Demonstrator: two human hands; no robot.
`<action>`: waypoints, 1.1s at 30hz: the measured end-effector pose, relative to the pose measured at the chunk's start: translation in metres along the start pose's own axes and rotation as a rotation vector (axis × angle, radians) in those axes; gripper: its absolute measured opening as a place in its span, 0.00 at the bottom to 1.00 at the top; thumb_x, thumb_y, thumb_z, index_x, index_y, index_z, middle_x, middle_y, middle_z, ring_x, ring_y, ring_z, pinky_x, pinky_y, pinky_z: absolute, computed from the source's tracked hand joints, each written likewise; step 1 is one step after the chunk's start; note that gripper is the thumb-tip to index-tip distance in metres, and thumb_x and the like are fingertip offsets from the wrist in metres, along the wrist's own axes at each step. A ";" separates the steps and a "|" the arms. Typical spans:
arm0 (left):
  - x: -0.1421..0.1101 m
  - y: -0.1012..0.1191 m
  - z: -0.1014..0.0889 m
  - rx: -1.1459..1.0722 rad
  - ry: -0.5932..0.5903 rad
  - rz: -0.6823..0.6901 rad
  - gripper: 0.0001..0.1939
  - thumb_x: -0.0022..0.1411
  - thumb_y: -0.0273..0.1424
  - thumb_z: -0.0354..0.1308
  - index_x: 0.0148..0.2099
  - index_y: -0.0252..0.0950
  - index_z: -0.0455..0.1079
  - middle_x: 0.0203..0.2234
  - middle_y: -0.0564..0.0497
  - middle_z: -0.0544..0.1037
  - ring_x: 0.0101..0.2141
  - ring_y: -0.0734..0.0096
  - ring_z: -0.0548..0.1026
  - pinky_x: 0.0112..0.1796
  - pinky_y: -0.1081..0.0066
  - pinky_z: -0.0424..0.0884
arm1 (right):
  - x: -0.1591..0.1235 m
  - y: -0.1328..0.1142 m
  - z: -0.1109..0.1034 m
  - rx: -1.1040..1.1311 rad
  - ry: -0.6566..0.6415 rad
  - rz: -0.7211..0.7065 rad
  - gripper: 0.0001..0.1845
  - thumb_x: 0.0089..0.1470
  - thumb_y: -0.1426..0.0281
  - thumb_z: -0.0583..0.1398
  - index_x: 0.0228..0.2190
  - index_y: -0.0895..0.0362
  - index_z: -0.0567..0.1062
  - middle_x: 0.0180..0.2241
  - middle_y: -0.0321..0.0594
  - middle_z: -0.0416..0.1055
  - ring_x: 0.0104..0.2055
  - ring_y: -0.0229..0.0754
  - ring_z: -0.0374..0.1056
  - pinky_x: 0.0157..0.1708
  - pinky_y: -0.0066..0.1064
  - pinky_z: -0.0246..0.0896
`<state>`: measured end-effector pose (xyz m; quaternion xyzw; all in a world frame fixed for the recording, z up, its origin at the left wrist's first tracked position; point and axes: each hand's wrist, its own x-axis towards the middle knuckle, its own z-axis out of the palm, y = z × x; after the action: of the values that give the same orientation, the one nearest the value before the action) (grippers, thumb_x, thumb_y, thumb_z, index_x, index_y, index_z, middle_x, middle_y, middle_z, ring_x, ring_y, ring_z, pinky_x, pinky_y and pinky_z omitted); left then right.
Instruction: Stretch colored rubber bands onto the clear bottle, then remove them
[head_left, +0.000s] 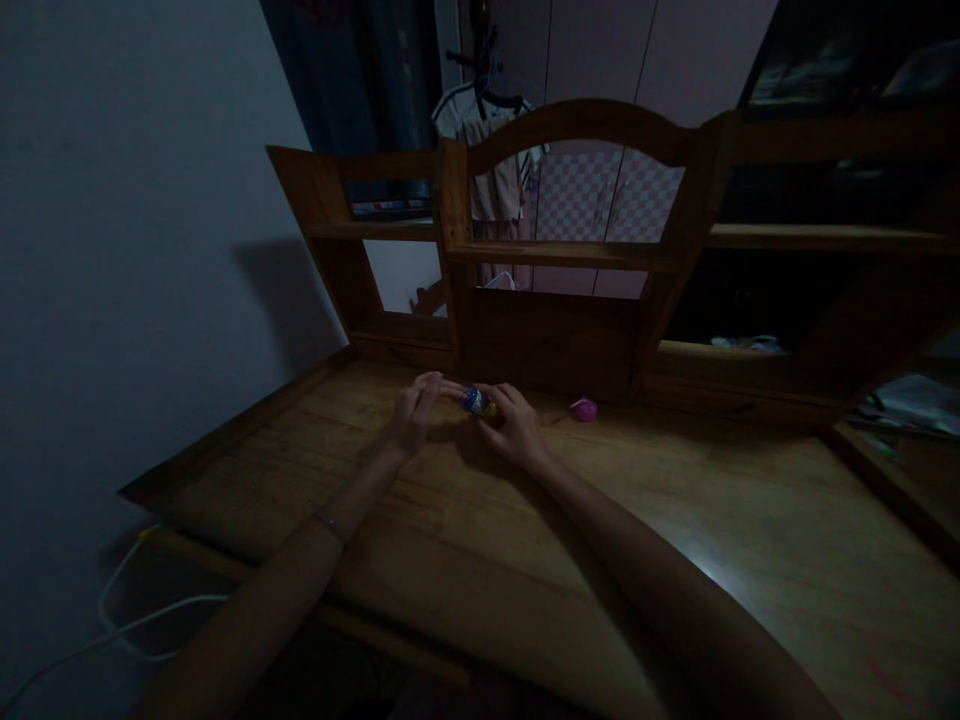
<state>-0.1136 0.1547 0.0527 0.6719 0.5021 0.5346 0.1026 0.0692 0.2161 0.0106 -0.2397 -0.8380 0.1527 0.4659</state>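
The left hand (418, 412) is pointing close-set fingers at a small blue-and-yellow container (477, 402); the right hand (516, 428) is curling its fingers around it, a pink object (585, 410) lying to their right.

I see shelf unit (559, 254) at rear of counter (450, 520), wall (150, 200) L, hung clothes (495, 190) behind unit, cupboard (577, 195) further bk.
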 end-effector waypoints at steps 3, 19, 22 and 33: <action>0.002 -0.003 0.000 -0.019 -0.020 -0.018 0.31 0.72 0.43 0.36 0.34 0.41 0.80 0.36 0.51 0.83 0.47 0.63 0.75 0.61 0.57 0.55 | -0.001 0.001 0.001 -0.004 0.003 -0.024 0.26 0.52 0.70 0.60 0.54 0.53 0.68 0.48 0.44 0.69 0.51 0.48 0.65 0.51 0.39 0.64; 0.006 -0.008 0.001 -0.119 -0.135 -0.107 0.30 0.70 0.47 0.40 0.34 0.40 0.80 0.34 0.50 0.83 0.43 0.60 0.78 0.57 0.54 0.65 | 0.000 -0.002 0.000 -0.035 -0.034 -0.038 0.27 0.53 0.71 0.59 0.55 0.52 0.67 0.48 0.45 0.69 0.50 0.49 0.65 0.49 0.40 0.64; 0.005 -0.010 0.009 -0.034 0.007 -0.063 0.21 0.66 0.45 0.50 0.32 0.40 0.80 0.33 0.51 0.83 0.46 0.58 0.77 0.56 0.55 0.67 | 0.000 -0.002 0.000 -0.031 -0.030 -0.034 0.26 0.53 0.70 0.59 0.55 0.52 0.67 0.48 0.44 0.69 0.50 0.49 0.65 0.49 0.40 0.64; 0.004 -0.003 0.009 0.087 0.257 0.073 0.14 0.64 0.39 0.55 0.30 0.38 0.74 0.32 0.51 0.76 0.41 0.66 0.75 0.54 0.59 0.68 | 0.001 -0.004 -0.002 0.012 0.019 0.000 0.25 0.54 0.70 0.59 0.54 0.51 0.68 0.48 0.44 0.70 0.50 0.48 0.66 0.50 0.40 0.64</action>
<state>-0.1084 0.1634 0.0494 0.6195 0.5093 0.5972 -0.0114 0.0698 0.2132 0.0146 -0.2383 -0.8325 0.1555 0.4754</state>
